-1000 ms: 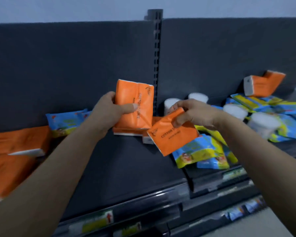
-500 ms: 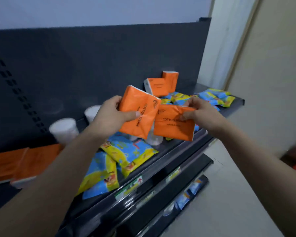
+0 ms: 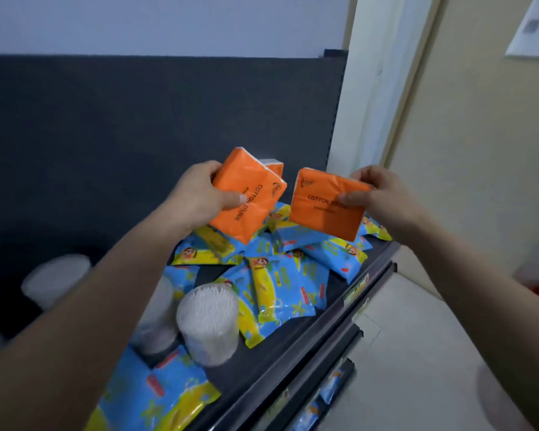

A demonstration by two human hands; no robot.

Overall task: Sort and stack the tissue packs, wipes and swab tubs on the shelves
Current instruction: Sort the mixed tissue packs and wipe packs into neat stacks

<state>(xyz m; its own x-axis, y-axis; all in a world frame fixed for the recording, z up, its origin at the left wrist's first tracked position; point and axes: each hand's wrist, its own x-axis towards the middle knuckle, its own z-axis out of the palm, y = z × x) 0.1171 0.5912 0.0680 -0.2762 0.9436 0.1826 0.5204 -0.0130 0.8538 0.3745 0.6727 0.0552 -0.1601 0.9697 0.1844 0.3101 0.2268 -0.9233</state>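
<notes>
Nearest, a blue-and-yellow wipes pack [image 3: 156, 396] was cut off by the frame's lower edge. Just beyond it a clear swab tub [image 3: 208, 321] stood upright, packed with white swabs; a second tub [image 3: 55, 279] at far left was too blurred to read. More wipes packs [image 3: 280, 284] lay jumbled toward the shelf [image 3: 296, 346] front edge, with open floor [image 3: 417, 353] to the right. Above them, the left hand [image 3: 199, 197] was closed around one orange tissue pack [image 3: 246, 197], and the right hand [image 3: 377, 194] pinched another orange pack [image 3: 324, 206], the two apart. A third orange pack [image 3: 274, 166] was mostly hidden behind.
</notes>
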